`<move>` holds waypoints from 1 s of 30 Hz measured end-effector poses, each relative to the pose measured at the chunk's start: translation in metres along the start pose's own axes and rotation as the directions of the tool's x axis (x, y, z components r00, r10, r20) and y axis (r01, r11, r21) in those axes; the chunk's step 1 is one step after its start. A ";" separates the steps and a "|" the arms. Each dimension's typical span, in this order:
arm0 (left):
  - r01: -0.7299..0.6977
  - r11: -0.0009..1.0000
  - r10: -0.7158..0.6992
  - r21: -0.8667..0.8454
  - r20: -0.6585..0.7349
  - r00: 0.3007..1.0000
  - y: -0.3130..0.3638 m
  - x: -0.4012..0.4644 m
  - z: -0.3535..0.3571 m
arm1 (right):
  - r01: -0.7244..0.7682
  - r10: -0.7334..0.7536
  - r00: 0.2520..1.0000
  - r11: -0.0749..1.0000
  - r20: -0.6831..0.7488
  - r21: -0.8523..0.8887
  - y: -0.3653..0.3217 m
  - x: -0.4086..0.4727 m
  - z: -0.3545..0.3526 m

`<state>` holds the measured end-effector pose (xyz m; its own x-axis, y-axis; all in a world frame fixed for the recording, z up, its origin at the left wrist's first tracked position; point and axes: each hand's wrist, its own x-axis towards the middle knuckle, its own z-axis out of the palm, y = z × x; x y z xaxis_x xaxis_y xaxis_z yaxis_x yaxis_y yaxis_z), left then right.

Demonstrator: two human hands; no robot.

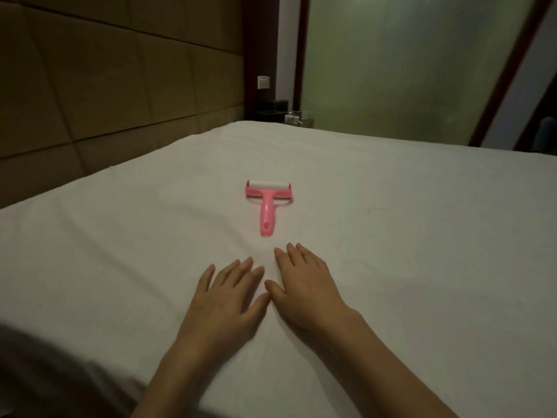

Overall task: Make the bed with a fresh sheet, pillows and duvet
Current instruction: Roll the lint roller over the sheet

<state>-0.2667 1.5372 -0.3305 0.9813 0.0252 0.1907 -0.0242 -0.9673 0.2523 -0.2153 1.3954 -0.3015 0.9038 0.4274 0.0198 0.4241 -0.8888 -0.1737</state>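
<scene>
A white sheet covers the whole bed and lies mostly smooth, with faint creases near the middle. My left hand and my right hand rest flat on it side by side, palms down, fingers straight and spread, thumbs almost touching. Neither hand holds anything. A pink lint roller with a white roll lies on the sheet just beyond my fingertips, its handle pointing toward me. No pillows or duvet are in view.
A padded brown headboard wall runs along the bed's left side. A dark nightstand with small items stands past the far corner. A frosted glass panel rises behind the far edge. Grey cloth sits at the lower left.
</scene>
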 end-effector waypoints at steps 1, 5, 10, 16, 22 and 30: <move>-0.001 1.000 0.001 0.013 0.006 1.000 0.002 0.001 0.001 | -0.008 0.008 1.000 1.000 0.019 -0.001 -0.001 0.006 0.001; 0.006 0.995 -0.014 0.103 0.075 0.997 0.006 0.005 0.002 | -0.020 0.020 1.000 1.000 0.010 -0.016 0.000 0.024 0.001; -0.003 0.994 -0.005 0.106 0.074 0.997 0.004 0.005 0.007 | -0.039 0.039 0.999 0.999 -0.005 -0.003 0.001 0.047 0.000; -0.011 0.997 0.003 0.081 0.099 0.995 0.006 0.007 0.005 | -0.051 0.068 0.988 0.991 -0.135 0.125 -0.008 0.087 0.000; -0.022 0.999 0.013 0.040 0.195 0.981 0.000 0.006 0.005 | -0.019 0.067 0.950 0.987 -0.306 0.157 -0.005 0.097 0.032; -0.282 0.953 0.298 -0.113 0.169 0.940 -0.016 0.042 -0.008 | 0.023 0.078 0.903 0.973 -0.422 0.229 0.011 0.089 0.036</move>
<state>-0.2268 1.5558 -0.3188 0.9470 -0.3071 0.0944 -0.3212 -0.9002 0.2941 -0.1316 1.4294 -0.3375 0.8731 0.2470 0.4203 0.4208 -0.8172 -0.3939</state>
